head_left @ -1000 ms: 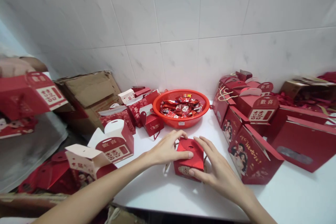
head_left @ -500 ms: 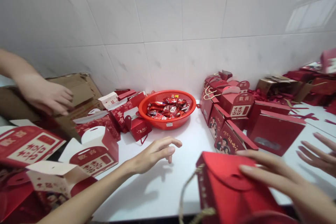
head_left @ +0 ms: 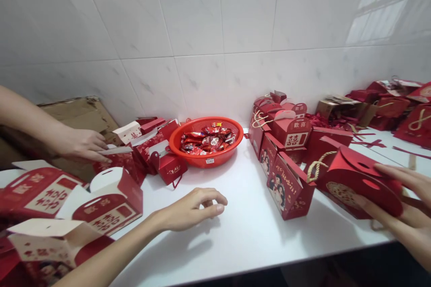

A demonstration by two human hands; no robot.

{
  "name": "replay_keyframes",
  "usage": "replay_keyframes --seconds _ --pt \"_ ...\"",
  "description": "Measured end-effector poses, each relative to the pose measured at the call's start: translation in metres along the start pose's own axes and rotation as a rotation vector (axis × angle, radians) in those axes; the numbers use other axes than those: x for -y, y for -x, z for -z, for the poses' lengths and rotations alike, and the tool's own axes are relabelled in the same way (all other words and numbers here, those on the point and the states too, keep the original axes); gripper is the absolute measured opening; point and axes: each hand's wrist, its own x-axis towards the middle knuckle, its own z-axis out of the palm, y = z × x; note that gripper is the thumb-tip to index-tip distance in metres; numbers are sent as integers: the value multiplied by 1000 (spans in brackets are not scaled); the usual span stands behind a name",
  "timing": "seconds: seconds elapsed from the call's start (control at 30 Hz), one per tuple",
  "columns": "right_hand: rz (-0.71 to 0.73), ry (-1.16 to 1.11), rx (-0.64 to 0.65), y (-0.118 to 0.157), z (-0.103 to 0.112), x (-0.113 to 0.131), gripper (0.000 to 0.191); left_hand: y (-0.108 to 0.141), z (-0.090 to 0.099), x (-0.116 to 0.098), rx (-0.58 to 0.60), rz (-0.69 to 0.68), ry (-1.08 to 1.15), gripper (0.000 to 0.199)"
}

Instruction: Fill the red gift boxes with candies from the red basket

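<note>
My left hand hovers over the white table with its fingers loosely bent, thumb a little apart from them, and nothing held. In front of it is a red plastic basket holding several wrapped candies. At the right, my right hand grips a red gift box with a round gold emblem and a cord handle. Its fingers lie on the lid and the near side; part of the hand is cut off by the frame edge. Beside this box stands a red box with a printed couple.
A co-worker's hand reaches over red boxes at the left, by a cardboard carton. Open red-and-white boxes crowd the left front. More red boxes line the right, with ribbons and a box pile behind.
The red box has moved from the near front to the right, beside the row, with my right hand on it. My left thumb and fingers have drawn closer. The co-worker's hand has lowered to the boxes.
</note>
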Motion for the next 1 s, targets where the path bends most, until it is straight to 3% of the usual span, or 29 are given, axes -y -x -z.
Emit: replay_keyframes --seconds 0.1,0.2,0.37,0.47,0.57,0.7,0.87,1.0 --pt "1 -13 27 -3 -17 -4 55 0 -1 0 16 5 -25 39" --pt "-94 -133 124 -11 -34 -13 60 0 -1 0 34 14 -48 37" --pt "-195 -360 361 -31 -69 -39 54 1 -3 1 61 17 -76 36" --pt "-203 -420 422 -38 -86 -54 48 1 -3 3 67 25 -84 37" --pt "-248 -489 441 -41 -95 -62 47 1 -3 5 75 22 -91 37" --pt "-349 -518 510 -42 -102 -60 63 0 -3 6 83 14 -104 36" --pt "-247 -392 300 -39 -109 -61 74 1 -3 4 67 -1 -150 35" --pt "-191 -407 99 -34 -97 -40 72 8 9 -3 -5 -21 -277 34"
